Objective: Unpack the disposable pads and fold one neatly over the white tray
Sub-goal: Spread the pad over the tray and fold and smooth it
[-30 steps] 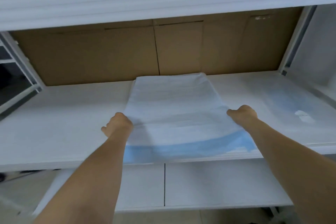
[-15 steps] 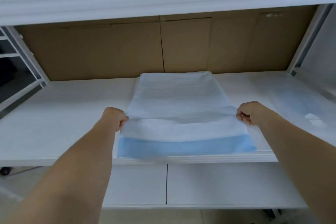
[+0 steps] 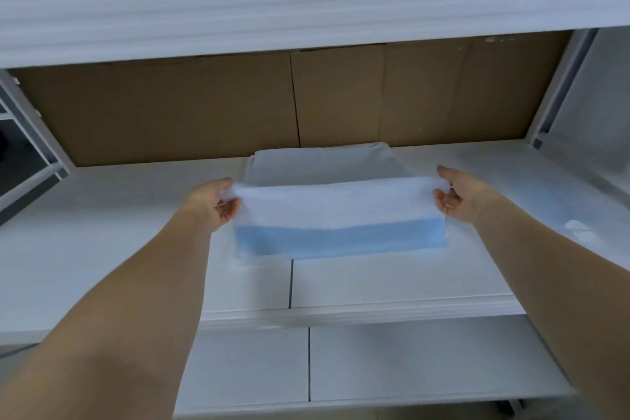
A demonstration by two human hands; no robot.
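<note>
A disposable pad [image 3: 335,211], white on top with a blue band along its near edge, lies across the middle of the white shelf [image 3: 102,249]. Its near part is lifted and folded back toward the far end. My left hand [image 3: 214,199] pinches the pad's left corner, and my right hand [image 3: 460,196] pinches its right corner. The far end of the pad [image 3: 324,162] rests flat near the cardboard wall. I cannot make out a tray under the pad.
Brown cardboard [image 3: 289,102] backs the shelf. A clear plastic pack with more blue pads [image 3: 559,201] lies on the shelf at the right. An upper white shelf [image 3: 306,7] overhangs, a lower one [image 3: 409,361] sits below, and metal uprights [image 3: 562,85] stand at the sides.
Both hands have lifted the pad's near edge off the shelf and carried it away from me, so the blue band now sits further back and raised.
</note>
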